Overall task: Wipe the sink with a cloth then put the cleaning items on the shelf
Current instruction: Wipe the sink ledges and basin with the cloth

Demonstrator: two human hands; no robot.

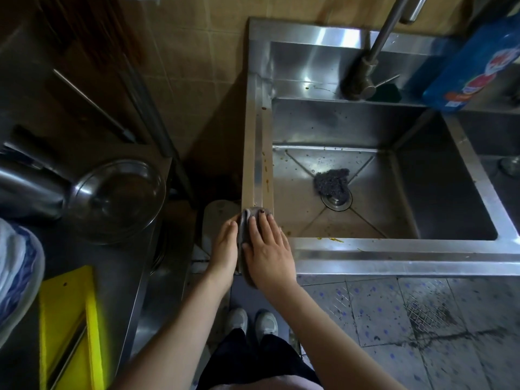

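1. The steel sink (394, 254) takes up the right half of the view. Its basin is spattered, and the wiping is judged to be at an early stage.
2. A blue bottle (472, 66) stands on the back ledge at the right. A red and white label is seen on it, but its writing is too blurred to be read.
3. The right hand (267, 249) is laid flat on the cloth, fingers straight and slightly spread, pressing down at the sink's front left corner.
4. The left hand (225, 246) is set against the cloth's outer side, fingers extended. Its thumb cannot be made out.
5. The cloth (249, 220), grey-brown, is draped over that corner between the two hands. Its long axis runs away from the person, in line with the left rim.
6. A dark scrubber (332, 181) is left in the basin, touching the drain. It lies ahead and to the right of the fingers, so the right hand is nearer.
7. Brown stains (266, 170) are strung along the left rim, straight ahead of the fingertips. A forward push along that strip is judged to be called for.
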